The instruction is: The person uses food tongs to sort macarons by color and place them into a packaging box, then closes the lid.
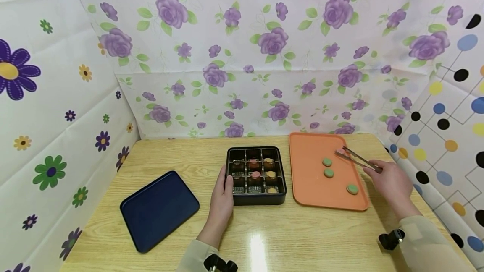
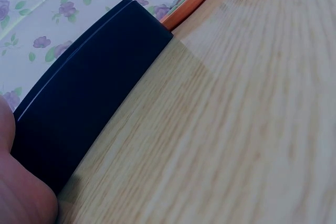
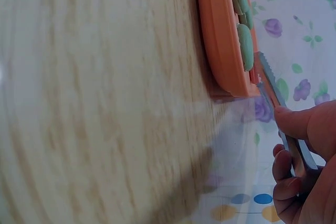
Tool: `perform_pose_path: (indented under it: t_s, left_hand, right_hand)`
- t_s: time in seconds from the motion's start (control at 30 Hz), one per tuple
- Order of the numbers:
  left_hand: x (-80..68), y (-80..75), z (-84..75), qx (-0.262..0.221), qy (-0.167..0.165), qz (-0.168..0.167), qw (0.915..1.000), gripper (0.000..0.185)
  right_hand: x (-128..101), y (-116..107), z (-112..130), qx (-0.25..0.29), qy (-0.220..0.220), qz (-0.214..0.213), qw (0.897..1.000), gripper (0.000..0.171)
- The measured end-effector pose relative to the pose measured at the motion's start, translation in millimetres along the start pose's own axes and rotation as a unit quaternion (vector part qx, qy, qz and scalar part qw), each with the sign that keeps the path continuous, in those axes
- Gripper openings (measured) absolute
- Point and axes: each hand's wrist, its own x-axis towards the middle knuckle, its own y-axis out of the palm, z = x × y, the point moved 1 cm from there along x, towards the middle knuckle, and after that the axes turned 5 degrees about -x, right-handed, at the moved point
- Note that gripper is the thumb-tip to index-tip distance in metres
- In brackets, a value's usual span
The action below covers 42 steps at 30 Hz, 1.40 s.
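My right hand grips metal tongs, their toothed tips over the far right of the orange tray. A pink macaron is at those tips, on either side of it in the head view. Three green macarons lie on the tray. My left hand holds the left side of a dark box, thumb at its front left corner. Inside the box, a clear divided insert carries two pink macarons in the middle column and three yellow macarons in the right column. The left column shows no macarons.
A dark blue lid-like tray lies angled on the wooden table at the left. Flowered cloth hangs behind the table, and a dotted cloth borders it on the right.
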Motion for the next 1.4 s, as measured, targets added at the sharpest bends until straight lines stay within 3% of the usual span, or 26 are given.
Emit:
perform_pose_path:
  t_s: [0.77,1.4]
  left_hand:
    - [1.7,0.1,1.2,0.004,0.0,-0.001,1.0,0.06]
    - [2.2,0.5,3.5,0.004,0.001,-0.004,1.0,0.06]
  right_hand:
    - [5.8,4.2,-6.6,0.002,0.005,-0.01,1.0,0.044]
    - [-11.4,0.4,9.9,0.008,0.001,-0.046,0.999,0.037]
